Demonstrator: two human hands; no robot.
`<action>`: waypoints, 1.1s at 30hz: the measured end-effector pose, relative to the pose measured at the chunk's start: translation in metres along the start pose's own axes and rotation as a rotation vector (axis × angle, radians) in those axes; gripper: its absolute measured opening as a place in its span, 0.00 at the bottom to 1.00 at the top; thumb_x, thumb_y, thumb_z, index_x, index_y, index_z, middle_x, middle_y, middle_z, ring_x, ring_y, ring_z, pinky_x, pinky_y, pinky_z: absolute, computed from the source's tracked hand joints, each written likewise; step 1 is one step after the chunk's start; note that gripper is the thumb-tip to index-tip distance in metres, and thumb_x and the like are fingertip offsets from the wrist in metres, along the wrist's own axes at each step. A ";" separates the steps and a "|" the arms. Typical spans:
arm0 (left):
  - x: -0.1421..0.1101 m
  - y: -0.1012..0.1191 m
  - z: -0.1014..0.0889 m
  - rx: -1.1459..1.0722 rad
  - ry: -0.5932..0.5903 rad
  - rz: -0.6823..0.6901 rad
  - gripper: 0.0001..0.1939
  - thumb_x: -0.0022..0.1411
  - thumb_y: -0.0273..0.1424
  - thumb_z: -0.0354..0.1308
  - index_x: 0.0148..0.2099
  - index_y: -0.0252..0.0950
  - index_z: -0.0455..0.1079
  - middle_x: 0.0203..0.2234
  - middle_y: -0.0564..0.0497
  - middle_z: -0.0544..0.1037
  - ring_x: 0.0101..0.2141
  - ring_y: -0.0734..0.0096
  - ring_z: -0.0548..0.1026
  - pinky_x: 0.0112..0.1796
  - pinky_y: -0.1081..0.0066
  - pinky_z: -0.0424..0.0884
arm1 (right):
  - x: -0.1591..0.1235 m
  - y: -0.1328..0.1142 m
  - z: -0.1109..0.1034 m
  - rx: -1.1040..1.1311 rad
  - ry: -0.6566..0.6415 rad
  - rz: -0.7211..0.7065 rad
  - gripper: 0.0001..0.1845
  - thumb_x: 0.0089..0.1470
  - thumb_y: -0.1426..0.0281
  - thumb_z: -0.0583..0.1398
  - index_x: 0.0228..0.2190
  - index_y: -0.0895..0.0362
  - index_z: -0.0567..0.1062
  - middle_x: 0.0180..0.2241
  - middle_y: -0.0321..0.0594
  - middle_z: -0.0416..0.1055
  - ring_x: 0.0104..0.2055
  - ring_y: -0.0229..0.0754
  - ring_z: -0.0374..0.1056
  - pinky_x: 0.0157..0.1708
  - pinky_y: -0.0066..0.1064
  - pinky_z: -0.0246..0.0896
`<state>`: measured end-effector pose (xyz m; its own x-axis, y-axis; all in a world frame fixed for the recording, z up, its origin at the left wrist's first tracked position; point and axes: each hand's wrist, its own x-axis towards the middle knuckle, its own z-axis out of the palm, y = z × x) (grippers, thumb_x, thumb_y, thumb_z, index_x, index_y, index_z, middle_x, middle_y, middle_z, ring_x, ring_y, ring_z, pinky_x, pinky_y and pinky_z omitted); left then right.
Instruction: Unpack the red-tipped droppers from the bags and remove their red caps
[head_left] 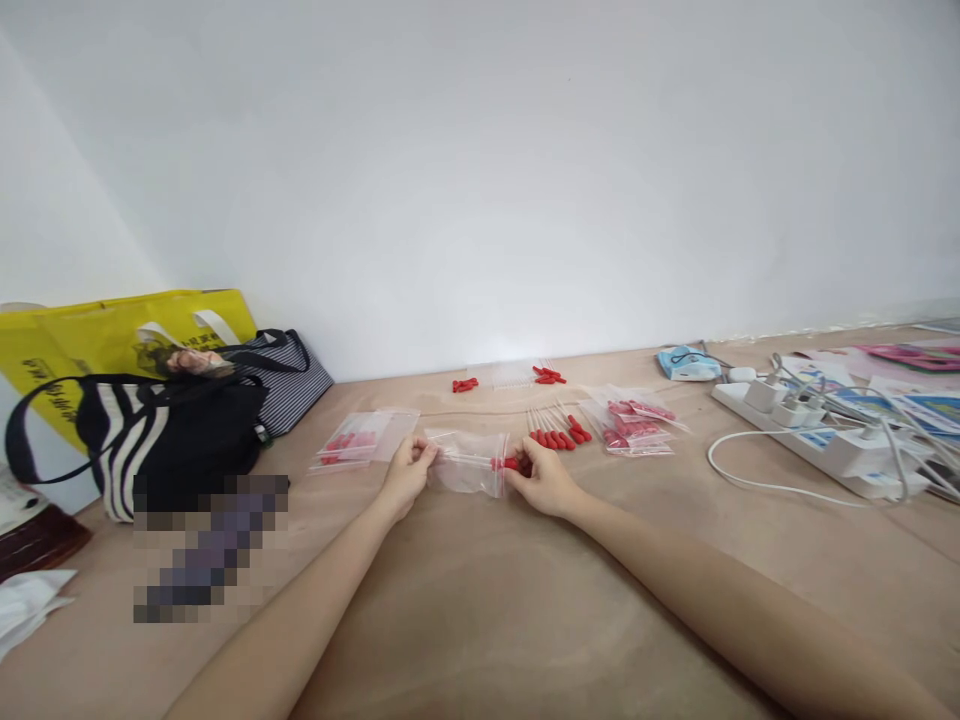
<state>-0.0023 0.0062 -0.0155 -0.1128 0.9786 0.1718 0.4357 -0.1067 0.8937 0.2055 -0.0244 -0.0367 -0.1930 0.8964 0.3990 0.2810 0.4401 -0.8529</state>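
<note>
My left hand (410,468) pinches the left end of a clear plastic zip bag (469,480), held just above the table. At the bag's right end, my right hand (545,480) is closed on the red handle (510,463) of a thin rod-like tool. Its slim pale shaft lies inside the bag, and the tip's kind is too small to tell. Just beyond my right hand, several similar red-handled tools (553,438) lie in a row, shafts pointing away. To their right is a pile of filled bags (634,425) with red handles inside. More bags (356,440) lie left of my left hand.
Small groups of red-handled tools (550,376) lie near the wall. At right are a white power strip (817,440) with cables, a blue packet (688,364) and papers. A black bag (176,440), a yellow bag (45,345) and a blurred-out object (214,550) are at left.
</note>
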 end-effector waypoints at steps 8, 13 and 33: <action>0.002 -0.007 -0.010 0.059 0.119 0.029 0.17 0.41 0.36 0.60 0.34 0.36 0.61 0.23 0.55 0.70 0.22 0.74 0.68 0.24 0.74 0.63 | -0.003 0.011 -0.035 0.102 0.231 -0.039 0.09 0.46 0.65 0.56 0.29 0.56 0.63 0.27 0.39 0.68 0.29 0.37 0.66 0.29 0.29 0.62; 0.002 -0.009 -0.011 0.263 0.014 0.107 0.20 0.41 0.39 0.60 0.36 0.35 0.64 0.25 0.54 0.71 0.22 0.73 0.67 0.25 0.73 0.62 | -0.007 0.020 -0.078 -0.358 0.402 -0.231 0.05 0.49 0.69 0.54 0.31 0.56 0.66 0.30 0.41 0.69 0.31 0.40 0.66 0.32 0.32 0.62; -0.065 0.034 0.034 0.749 -0.215 0.497 0.21 0.54 0.42 0.50 0.46 0.35 0.65 0.41 0.41 0.72 0.43 0.52 0.68 0.42 0.58 0.62 | 0.000 0.036 -0.090 -1.011 0.196 -0.228 0.12 0.54 0.63 0.53 0.31 0.53 0.74 0.32 0.40 0.70 0.37 0.43 0.62 0.38 0.35 0.48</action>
<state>0.0499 -0.0552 -0.0108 0.3772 0.8706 0.3159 0.8622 -0.4547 0.2234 0.2999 -0.0036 -0.0375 -0.2096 0.7401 0.6390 0.9276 0.3572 -0.1094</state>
